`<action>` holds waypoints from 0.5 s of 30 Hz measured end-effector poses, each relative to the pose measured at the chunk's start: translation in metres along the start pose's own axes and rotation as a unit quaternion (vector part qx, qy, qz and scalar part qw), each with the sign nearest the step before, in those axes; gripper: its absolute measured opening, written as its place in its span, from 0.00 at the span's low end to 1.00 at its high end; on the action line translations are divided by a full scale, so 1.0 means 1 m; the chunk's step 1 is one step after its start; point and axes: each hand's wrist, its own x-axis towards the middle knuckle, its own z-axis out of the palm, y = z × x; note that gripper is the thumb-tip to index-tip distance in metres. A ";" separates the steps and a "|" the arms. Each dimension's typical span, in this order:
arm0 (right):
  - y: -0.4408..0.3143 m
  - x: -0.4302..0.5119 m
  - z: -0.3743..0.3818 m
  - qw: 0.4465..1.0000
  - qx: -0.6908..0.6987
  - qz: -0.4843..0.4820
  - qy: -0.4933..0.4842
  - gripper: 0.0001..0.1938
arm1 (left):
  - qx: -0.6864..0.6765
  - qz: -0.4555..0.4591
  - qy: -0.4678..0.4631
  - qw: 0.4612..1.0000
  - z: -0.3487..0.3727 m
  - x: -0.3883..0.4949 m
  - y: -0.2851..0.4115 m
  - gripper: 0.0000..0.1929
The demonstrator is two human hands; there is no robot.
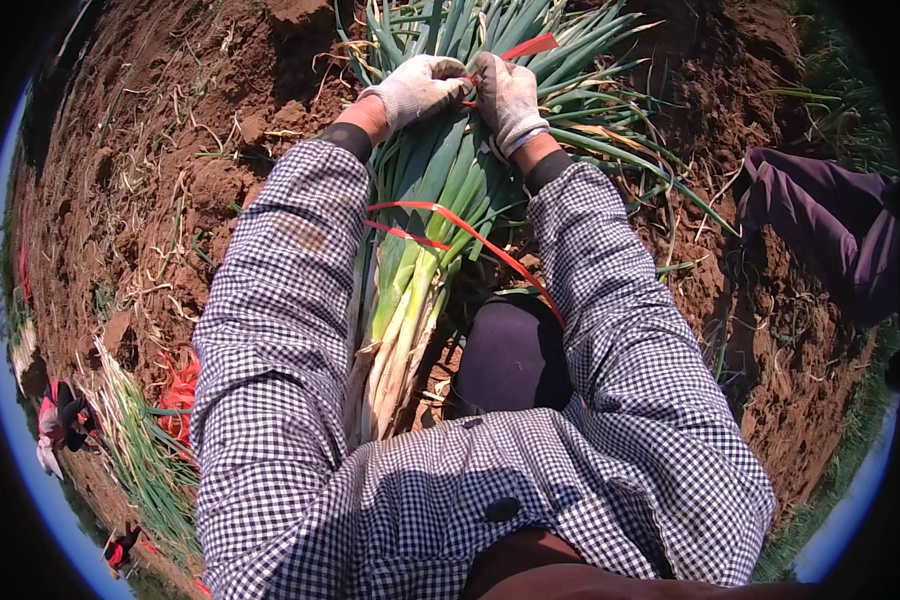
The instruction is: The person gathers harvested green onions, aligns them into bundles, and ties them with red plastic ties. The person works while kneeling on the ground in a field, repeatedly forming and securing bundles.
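A thick bundle of long green onions (439, 180) lies on the soil before me, green leaves at the top and pale stalks towards my body. Both my hands wear pale, soiled gloves. My left hand (424, 90) and my right hand (508, 97) meet over the leaves, fingers closed on a red plastic strap (531, 47) whose end sticks out beyond my right hand. Another red strap (480, 236) crosses the bundle lower down, and its tail runs towards my right forearm.
Dark cloth (821, 225) appears at the right. More green onions (139, 450) lie at lower left beside tangled red straps (178, 397). Other people (61, 424) are at the far left edge. Clumpy brown soil (217, 184) surrounds the bundle, and my knee (514, 352) is next to its stalks.
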 end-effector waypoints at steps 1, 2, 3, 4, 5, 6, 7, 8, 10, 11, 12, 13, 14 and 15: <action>-0.003 0.009 0.001 0.945 0.231 0.229 0.017 0.16 | 0.136 -0.006 -0.015 0.991 -0.004 0.002 -0.004 0.17; -0.005 0.014 -0.013 0.908 0.287 0.305 -0.013 0.14 | 0.178 0.008 0.003 0.984 0.006 0.001 -0.001 0.17; -0.010 0.017 -0.023 0.859 0.343 0.378 -0.047 0.12 | 0.222 0.019 0.024 0.975 0.012 -0.004 0.005 0.17; -0.012 0.023 -0.023 0.821 0.388 0.416 -0.039 0.13 | 0.291 0.023 0.004 0.956 0.013 -0.003 0.014 0.17; -0.025 0.024 -0.018 0.824 0.373 0.426 -0.010 0.14 | 0.307 0.023 -0.003 0.951 0.014 -0.007 0.025 0.15; -0.019 0.030 -0.019 0.788 0.424 0.446 -0.031 0.14 | 0.345 0.036 -0.006 0.938 0.017 -0.008 0.029 0.14; -0.014 0.035 -0.022 0.747 0.472 0.465 -0.053 0.14 | 0.381 0.049 -0.008 0.923 0.021 -0.007 0.033 0.14; -0.019 0.035 -0.019 0.710 0.485 0.509 -0.041 0.14 | 0.395 0.044 -0.004 0.918 0.021 -0.011 0.035 0.13; -0.024 0.031 -0.020 0.721 0.465 0.514 -0.022 0.13 | 0.427 0.030 -0.029 0.903 0.025 -0.010 0.039 0.12; -0.028 0.032 -0.024 0.720 0.455 0.524 -0.009 0.13 | 0.441 0.027 -0.044 0.896 0.029 -0.009 0.044 0.12; -0.031 0.033 -0.028 0.720 0.444 0.534 0.005 0.13 | 0.452 0.018 -0.049 0.891 0.030 -0.008 0.048 0.12; -0.025 0.036 -0.025 0.718 0.449 0.532 -0.004 0.13 | 0.457 0.014 -0.050 0.888 0.028 -0.009 0.051 0.12; -0.018 0.041 -0.027 0.719 0.453 0.527 -0.009 0.13 | 0.447 0.016 -0.029 0.894 0.032 -0.004 0.050 0.12; -0.040 0.034 -0.027 0.729 0.444 0.520 -0.025 0.13 | 0.438 0.009 -0.007 0.899 0.033 -0.005 0.043 0.12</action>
